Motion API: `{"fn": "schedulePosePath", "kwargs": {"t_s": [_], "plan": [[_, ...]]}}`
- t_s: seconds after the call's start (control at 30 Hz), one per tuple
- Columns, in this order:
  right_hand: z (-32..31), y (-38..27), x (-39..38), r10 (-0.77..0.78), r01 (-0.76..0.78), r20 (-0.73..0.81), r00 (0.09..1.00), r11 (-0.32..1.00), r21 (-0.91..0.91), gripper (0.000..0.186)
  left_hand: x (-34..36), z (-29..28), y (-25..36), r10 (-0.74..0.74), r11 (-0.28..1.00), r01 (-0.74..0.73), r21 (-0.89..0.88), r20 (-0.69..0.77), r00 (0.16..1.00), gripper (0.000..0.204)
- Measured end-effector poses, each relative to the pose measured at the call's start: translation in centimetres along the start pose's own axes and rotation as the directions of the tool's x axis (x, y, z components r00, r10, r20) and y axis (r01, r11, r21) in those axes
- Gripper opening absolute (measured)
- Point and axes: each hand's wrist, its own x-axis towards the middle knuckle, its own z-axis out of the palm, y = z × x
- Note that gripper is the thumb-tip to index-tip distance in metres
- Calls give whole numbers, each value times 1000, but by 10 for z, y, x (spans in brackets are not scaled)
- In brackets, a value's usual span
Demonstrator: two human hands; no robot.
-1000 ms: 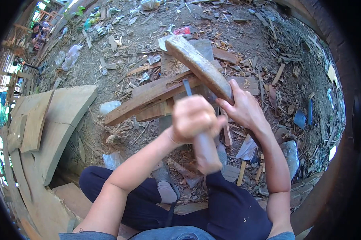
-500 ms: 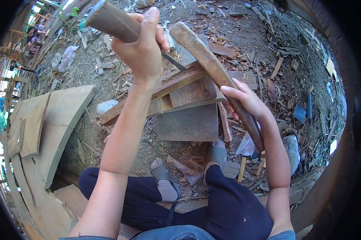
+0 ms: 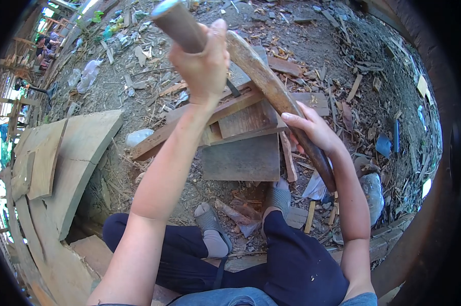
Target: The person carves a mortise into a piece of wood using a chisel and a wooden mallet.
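My left hand [image 3: 200, 69] is closed round the wooden handle [image 3: 174, 23] of a chisel-like tool, raised in the upper middle. Its dark, narrow blade [image 3: 233, 87] slants down onto a grooved wooden beam [image 3: 230, 106]. My right hand [image 3: 314, 130] holds a long, weathered, slightly curved wooden bar [image 3: 256, 66], which lies diagonally across the beam's right end, close beside the blade. The beam rests on short wooden blocks [image 3: 243, 122] and boards, with a grey board [image 3: 240, 160] below them. My left wrist and forearm hide part of the beam.
Large broken plywood sheets [image 3: 77, 153] lie at the left. Wood scraps, plastic bags [image 3: 90, 74] and blue pieces [image 3: 383, 145] litter the dirt around. My sandalled feet [image 3: 205, 219] are below the work. At the far upper left are people [image 3: 44, 48] among timber framing. A dark post curves along the right edge.
My left hand and the tool swung from low centre up to the upper left, then shifted slightly right. The bar's upper end rose slightly as my right hand stayed on it.
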Motion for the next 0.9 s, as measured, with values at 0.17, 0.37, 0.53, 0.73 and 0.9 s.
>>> {"fn": "schedulePosePath", "kwargs": {"t_s": [0.17, 0.37, 0.53, 0.73, 0.9], "plan": [[14, -17, -19, -60, 55, -100, 993, 997, -55, 51, -5, 6, -13, 160, 961, -151, 233, -17, 987, 21], [33, -148, -96, -723, 614, -411, 555, 690, -383, 57, -15, 7, -8, 192, 872, -180, 455, 19, 981, 23], [42, -186, -115, -942, 561, -171, 290, 312, -767, 43, -11, 13, 1, 128, 900, -128, 417, 29, 991, 22], [8, -153, -100, -549, 162, -107, 829, 420, -893, 54, -6, -3, -15, -8, 978, 24, 209, -80, 997, 18], [35, -183, -121, -830, 514, -271, 488, 524, -678, 38, -11, 13, -6, 239, 890, -217, 402, -3, 971, 22]]}}
